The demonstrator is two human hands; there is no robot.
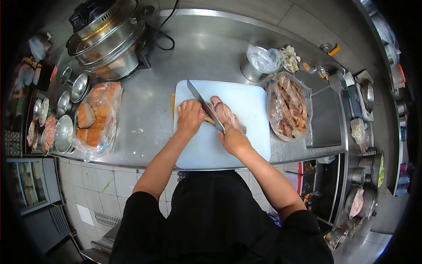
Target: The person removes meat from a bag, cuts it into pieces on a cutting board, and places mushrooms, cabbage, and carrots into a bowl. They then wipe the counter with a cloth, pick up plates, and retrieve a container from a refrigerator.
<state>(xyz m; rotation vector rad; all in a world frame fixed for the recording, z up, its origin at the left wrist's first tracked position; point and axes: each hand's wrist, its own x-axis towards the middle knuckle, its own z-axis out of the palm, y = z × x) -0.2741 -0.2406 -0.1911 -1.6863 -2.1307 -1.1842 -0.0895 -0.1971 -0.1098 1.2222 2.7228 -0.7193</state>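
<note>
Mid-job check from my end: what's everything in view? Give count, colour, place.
Long metal counter: one, grey, across the view
Rectangular plastic cutting board: one, bluish-white, counter's middle
Raw-looking soft meat: count unclear, pink, on board
Long-bladed metal knife: one, silver, over board
Clear plastic bag of blocky food: one, orange-brown contents, left of board
Clear plastic bag of meat: one, brown contents, right of board
Large round metal cooker: one, silver, back left
Round metal bowls: several, silver, left end
Cylindrical metal pot: one, silver, back right
Edge clutter: too small to count
Sleeves: two, black, below
Left hand: one, bare, left of blade
Right hand: one, bare, gripping knife
</note>
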